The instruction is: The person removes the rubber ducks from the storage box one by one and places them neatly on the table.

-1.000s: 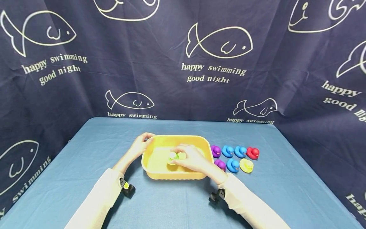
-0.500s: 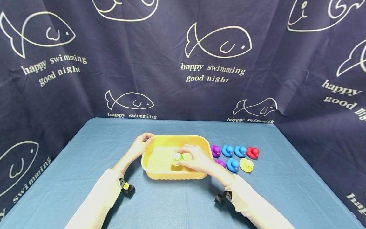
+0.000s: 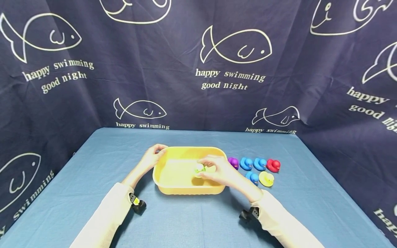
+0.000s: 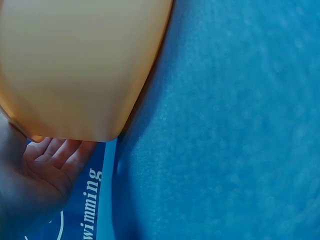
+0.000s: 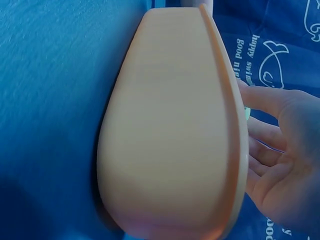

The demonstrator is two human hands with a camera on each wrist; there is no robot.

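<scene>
A yellow plastic basin (image 3: 186, 190) stands on the blue cloth. My left hand (image 3: 153, 155) grips its left end, the thumb at the rim; in the left wrist view the fingers of this hand (image 4: 47, 172) lie behind the basin's end wall. Inside the basin, toward its right side, my right hand (image 3: 221, 169) pinches a small light green rubber duck (image 3: 200, 167) between thumb and fingers. From the right wrist, the near wall of the basin (image 5: 170, 120) hides most of the duck, and only a green sliver shows beside the fingers.
Right of the basin sit several rubber ducks: a purple duck (image 3: 233, 162), blue ducks (image 3: 246, 163), a red duck (image 3: 273, 165) and a yellow duck (image 3: 266, 178). The right forearm passes close in front of them. A dark fish-print curtain (image 3: 186, 69) hangs behind the table.
My right hand has moved to the right within the basin, carrying the green duck. Its forearm now covers the front purple duck. The left hand and the basin have stayed in place.
</scene>
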